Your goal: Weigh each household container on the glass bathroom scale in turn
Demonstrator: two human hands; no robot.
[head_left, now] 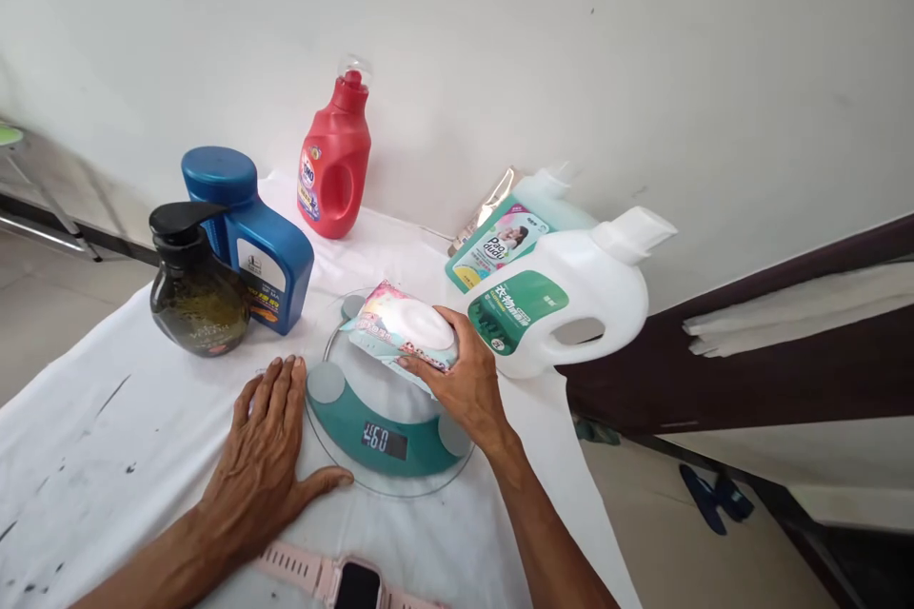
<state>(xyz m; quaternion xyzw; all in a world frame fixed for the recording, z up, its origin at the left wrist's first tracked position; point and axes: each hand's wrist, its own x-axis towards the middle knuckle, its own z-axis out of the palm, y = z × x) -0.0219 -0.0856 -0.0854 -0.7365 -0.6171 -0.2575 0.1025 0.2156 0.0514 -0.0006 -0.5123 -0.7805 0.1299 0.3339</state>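
Observation:
My right hand (467, 381) grips a pack of wet wipes (400, 328), white and pastel with a pale lid, above a round glass scale (349, 423). Whether the pack touches the glass I cannot tell. Digits glow on the scale's display (386, 441). My left hand (268, 438) lies flat on the white cloth at the scale's left side, fingers stretched out, thumb at the glass edge. Below the scale, a smartwatch with a pink strap (357, 582) lies on the cloth.
Left of the scale stand a dark pump bottle (196, 295) and a blue bottle (275, 257). A red detergent bottle (335, 162) is by the wall. On the right are a white jug (606, 281) and a green bottle (492, 252). Slippers (714, 498) lie on the floor.

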